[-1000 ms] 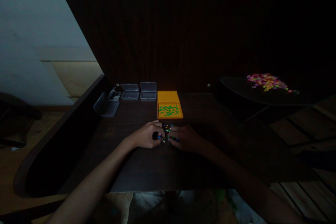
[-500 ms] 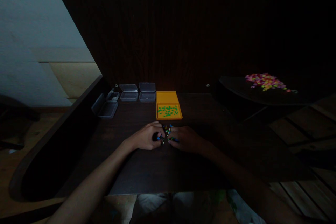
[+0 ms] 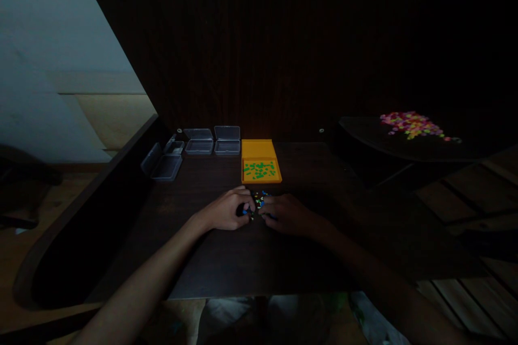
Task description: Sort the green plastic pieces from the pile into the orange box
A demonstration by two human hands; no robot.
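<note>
A small pile of tiny mixed-colour plastic pieces (image 3: 259, 202), blue, green, yellow and pale, lies on the dark desktop between my hands. From the pile's left side, my left hand (image 3: 231, 210) reaches in with curled fingers, the thumb and fingertips closing in a curve around a few pieces, one of them blue. My right hand (image 3: 285, 214) is at the right side, fingers bent down and closed among the pieces. What either hand pinches is too small and dark to make out. Just beyond stands an orange box (image 3: 278, 177), its lid raised, with green pieces (image 3: 261, 170) spread inside.
Several clear plastic boxes with open lids, including a near one (image 3: 168, 167) and one at the back (image 3: 227, 147), stand left of the orange box. Colourful small beads or flowers (image 3: 413, 124) lie heaped on a dark shelf at right. A raised panel (image 3: 81, 215) borders the desk's left.
My right fingers have shifted slightly at the pile, and a green piece near them no longer shows clearly. My left hand stays nearly in place. The boxes are unchanged.
</note>
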